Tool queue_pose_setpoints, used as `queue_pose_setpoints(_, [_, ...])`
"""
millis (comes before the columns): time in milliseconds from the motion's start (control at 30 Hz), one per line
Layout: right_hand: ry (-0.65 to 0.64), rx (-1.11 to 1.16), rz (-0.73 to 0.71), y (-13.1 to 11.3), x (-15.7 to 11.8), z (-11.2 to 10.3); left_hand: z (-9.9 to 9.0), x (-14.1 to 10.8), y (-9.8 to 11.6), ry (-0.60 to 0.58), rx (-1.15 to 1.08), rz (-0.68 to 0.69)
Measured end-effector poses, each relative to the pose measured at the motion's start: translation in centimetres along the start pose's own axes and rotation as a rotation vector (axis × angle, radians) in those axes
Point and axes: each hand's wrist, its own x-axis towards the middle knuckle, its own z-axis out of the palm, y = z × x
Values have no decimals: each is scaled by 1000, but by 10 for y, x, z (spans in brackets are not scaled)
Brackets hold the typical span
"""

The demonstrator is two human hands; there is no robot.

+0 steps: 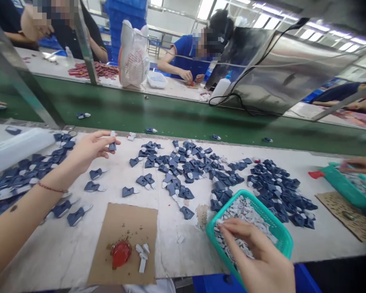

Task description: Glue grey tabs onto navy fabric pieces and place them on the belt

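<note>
My left hand [90,150] is raised over the left side of the table, its fingertips closed on a small dark blue plastic piece [112,145] with a pale tip. My right hand [259,254] is over a green basket [285,240] filled with small whitish pieces [244,211]. Its thumb and forefinger pinch what looks like a small white piece [220,222], mostly hidden by the fingertips. Between my hands, a brown cardboard sheet [103,260] bears a red blob [120,254] and several white strips [142,260].
Dark blue pieces lie in heaps across the white table [177,260]. Behind it runs a green conveyor belt [177,116] carrying a few pieces. At right, another person's hand [361,165] reaches over a second green basket [338,177]. A metal post [27,73] stands at left.
</note>
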Motion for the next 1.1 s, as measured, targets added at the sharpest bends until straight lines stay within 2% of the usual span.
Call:
queue_pose_setpoints(100, [-150, 104, -202, -29, -29, 30, 1, -42, -7, -100, -129, -144])
queue_pose_setpoints(167, [-212, 117, -287, -36, -45, 51, 2, -71, -15, -162, -261, -260])
queue_pose_setpoints(233, [-221, 88, -350, -34, -56, 65, 3, -98, -24, -211, -376, -348])
queue_pose_setpoints(300, [-215, 41, -401, -29, -62, 73, 5, -121, -32, -247, -466, -398])
queue_pose_setpoints(433, [-228, -12, -452, -25, -62, 73, 10, -155, -42, -277, -592, -439])
queue_pose_setpoints(600, [-311, -54, -457, -26, -51, 72, 13, -174, -50, -231, -679, -410])
queue_pose_setpoints(767, [-360, -39, -429, -32, -41, 70, 2, -187, -64, -96, -630, -386])
queue_pose_setpoints(933, [-465, 239, -318, -79, -33, 72, -6, -201, -76, -13, -612, -402])
queue_pose_setpoints(1033, [-549, 330, -348, -108, -35, 82, -5, -205, -79, 24, -613, -400])
queue_pose_setpoints(1100, [-589, 333, -376, -118, -38, 89, -4, -207, -82, 26, -616, -394])
